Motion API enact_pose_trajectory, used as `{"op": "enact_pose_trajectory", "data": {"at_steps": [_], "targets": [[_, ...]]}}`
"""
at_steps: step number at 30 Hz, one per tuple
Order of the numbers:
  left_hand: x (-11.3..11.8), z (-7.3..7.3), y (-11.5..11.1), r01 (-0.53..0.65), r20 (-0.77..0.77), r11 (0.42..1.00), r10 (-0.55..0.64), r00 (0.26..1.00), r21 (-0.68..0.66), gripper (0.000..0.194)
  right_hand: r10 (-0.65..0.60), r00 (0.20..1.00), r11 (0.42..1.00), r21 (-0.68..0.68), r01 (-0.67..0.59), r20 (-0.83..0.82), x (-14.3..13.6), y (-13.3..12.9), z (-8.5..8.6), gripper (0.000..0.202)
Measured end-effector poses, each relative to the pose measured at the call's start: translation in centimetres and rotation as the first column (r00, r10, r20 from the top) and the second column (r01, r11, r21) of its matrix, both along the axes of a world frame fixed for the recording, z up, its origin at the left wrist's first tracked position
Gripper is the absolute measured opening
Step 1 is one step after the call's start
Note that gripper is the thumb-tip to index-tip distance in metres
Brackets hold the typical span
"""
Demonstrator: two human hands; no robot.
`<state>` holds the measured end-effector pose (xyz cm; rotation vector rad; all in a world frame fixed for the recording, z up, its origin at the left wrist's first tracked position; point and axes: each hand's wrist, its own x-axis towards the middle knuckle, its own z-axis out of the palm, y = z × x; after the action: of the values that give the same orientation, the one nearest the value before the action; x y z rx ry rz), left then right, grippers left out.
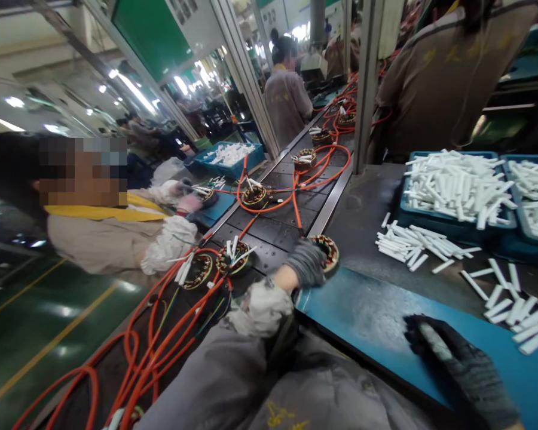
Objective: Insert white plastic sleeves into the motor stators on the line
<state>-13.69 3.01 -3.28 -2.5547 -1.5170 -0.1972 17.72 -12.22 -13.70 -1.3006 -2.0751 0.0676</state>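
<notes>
My left hand (307,261), in a grey glove, grips a round stator with copper windings (328,252) at the edge between the conveyor belt (291,230) and the blue mat (367,310). My right hand (448,352), in a dark glove, rests on the blue mat and is closed around a white tube (434,341). Loose white tubes (410,246) lie on the bench beyond the mat.
Several stators with orange wires (253,196) ride the conveyor. Blue bins of white tubes (457,188) stand at the right. A co-worker (116,227) sits across the belt at the left; other people (287,98) stand farther along the line. A metal post (366,83) rises by the belt.
</notes>
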Motion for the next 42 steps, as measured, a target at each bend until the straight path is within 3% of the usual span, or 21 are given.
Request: {"op": "enact_pose_trajectory", "data": {"at_steps": [3, 6, 8, 10, 12, 14, 17, 19, 22, 25, 28, 30, 32, 33, 34, 36, 38, 40, 42], "targets": [[2.0, -1.1, -2.2, 0.114, -0.022, 0.989, -0.116, 0.993, -0.098, 0.033, 0.004, 1.0, 1.0, -0.006, -0.004, -0.001, -0.1, 0.0, 0.4, 0.039], [0.2, 0.8, -1.5, 0.289, 0.193, 0.942, -0.255, 0.948, -0.173, 0.063, 0.009, 1.0, 1.0, -0.013, -0.009, -0.004, -0.1, 0.0, 1.4, 0.035], [-2.5, 2.3, 1.2, 0.37, 0.392, 0.91, -0.275, 0.878, -0.189, 0.058, 0.009, 1.0, 0.999, -0.05, -0.009, -0.013, -0.4, 0.2, 2.5, 0.032], [-4.8, 2.4, 4.6, 0.286, 0.367, 0.94, -0.205, 0.907, -0.183, 0.056, 0.007, 1.0, 0.993, -0.115, -0.009, -0.024, -1.5, 0.8, 3.8, 0.031], [-6.0, 1.1, 7.4, 0.245, 0.221, 0.937, -0.191, 0.956, -0.249, 0.056, -0.026, 0.998, 0.984, -0.179, 0.016, -0.051, -3.5, 2.0, 5.3, 0.032], [-5.9, -0.6, 8.8, 0.242, 0.117, 0.921, -0.216, 0.969, -0.306, 0.05, -0.074, 0.997, 0.973, -0.222, 0.068, -0.021, -6.2, 3.6, 6.7, 0.038], [-4.8, -2.3, 8.9, 0.157, 0.136, 0.935, -0.119, 0.984, -0.319, 0.03, -0.081, 0.982, 0.955, -0.269, 0.126, 0.17, -10.2, 6.3, 8.3, 0.048], [-4.1, -2.3, 8.4, 0.056, 0.194, 0.956, 0.001, 0.981, -0.287, 0.022, -0.038, 0.949, 0.953, -0.273, 0.128, 0.313, -11.9, 7.9, 8.8, 0.046], [-3.3, -1.1, 7.0, -0.041, 0.292, 0.969, 0.114, 0.95, -0.242, 0.025, 0.042, 0.897, 0.962, -0.259, 0.082, 0.44, -12.4, 9.2, 8.9, 0.04], [-2.5, 0.9, 5.4, -0.067, 0.222, 0.948, 0.142, 0.965, -0.312, 0.027, 0.061, 0.898, 0.97, -0.239, 0.05, 0.435, -11.2, 9.5, 8.8, 0.042], [-2.8, 2.8, 4.4, -0.06, 0.061, 0.902, 0.094, 0.994, -0.428, 0.031, 0.035, 0.973, 0.945, -0.325, 0.043, 0.228, -9.7, 9.4, 8.6, 0.045], [-3.5, 3.6, 4.4, -0.001, 0.063, 0.864, 0.038, 0.997, -0.503, 0.039, -0.009, 0.981, 0.84, -0.534, -0.097, -0.192, -9.1, 9.4, 8.3, 0.042], [-4.0, 4.1, 4.5, 0.169, 0.217, 0.777, -0.042, 0.975, -0.607, 0.051, -0.154, 0.792, 0.667, -0.653, -0.357, -0.59, -8.9, 9.6, 7.9, 0.046], [-3.8, 4.2, 4.4, 0.278, 0.342, 0.726, -0.063, 0.938, -0.629, 0.055, -0.231, 0.682, 0.594, -0.656, -0.465, -0.694, -9.0, 9.7, 7.6, 0.051], [-3.4, 4.2, 4.3, 0.374, 0.462, 0.693, -0.067, 0.884, -0.616, 0.055, -0.288, 0.604, 0.544, -0.646, -0.535, -0.743, -9.2, 9.8, 7.4, 0.055], [-1.4, 4.2, 3.6, 0.465, 0.573, 0.694, -0.091, 0.814, -0.55, 0.049, -0.338, 0.547, 0.5, -0.639, -0.585, -0.766, -9.8, 9.9, 7.0, 0.058], [1.3, 4.2, 2.6, 0.436, 0.484, 0.729, -0.164, 0.859, -0.527, 0.04, -0.385, 0.499, 0.473, -0.631, -0.615, -0.776, -10.4, 9.7, 7.0, 0.058], [3.4, 4.4, 1.7, 0.37, 0.298, 0.739, -0.236, 0.925, -0.562, 0.035, -0.424, 0.462, 0.464, -0.625, -0.627, -0.779, -10.7, 9.3, 7.2, 0.058], [4.1, 4.5, 1.2, 0.289, 0.161, 0.772, -0.241, 0.957, -0.565, 0.034, -0.447, 0.435, 0.463, -0.618, -0.635, -0.782, -10.3, 8.6, 7.7, 0.059]]}}
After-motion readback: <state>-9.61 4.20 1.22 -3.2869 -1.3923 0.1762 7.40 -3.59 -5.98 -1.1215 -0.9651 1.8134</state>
